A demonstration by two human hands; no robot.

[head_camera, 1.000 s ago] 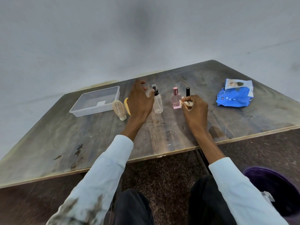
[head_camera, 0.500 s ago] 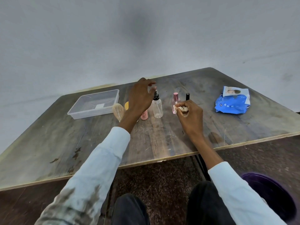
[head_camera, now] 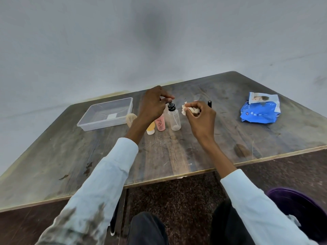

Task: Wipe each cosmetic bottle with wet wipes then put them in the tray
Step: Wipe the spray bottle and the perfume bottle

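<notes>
A clear spray bottle (head_camera: 174, 120) with a black nozzle stands upright mid-table. My left hand (head_camera: 153, 106) hovers over its nozzle, fingertips pinching what looks like a small clear cap (head_camera: 162, 98). My right hand (head_camera: 200, 118) grips a crumpled wet wipe (head_camera: 186, 109) just right of the bottle, not touching it. A pink tube (head_camera: 160, 124) and a yellow tube (head_camera: 150, 129) stand below my left hand. A black-capped item (head_camera: 209, 103) peeks out behind my right hand. The clear plastic tray (head_camera: 85, 123) sits at the left with no bottles in it.
A blue wet-wipes pack (head_camera: 260, 112) lies at the right of the wooden table (head_camera: 177, 156). A beige brush-like item (head_camera: 130, 118) stands beside the tray, partly hidden by my left wrist. A purple bin (head_camera: 300, 207) sits on the floor at the lower right.
My right hand moved left with the wipe, now covering the pink glass bottle. My left hand shifted so its fingertips sit above the spray nozzle.
</notes>
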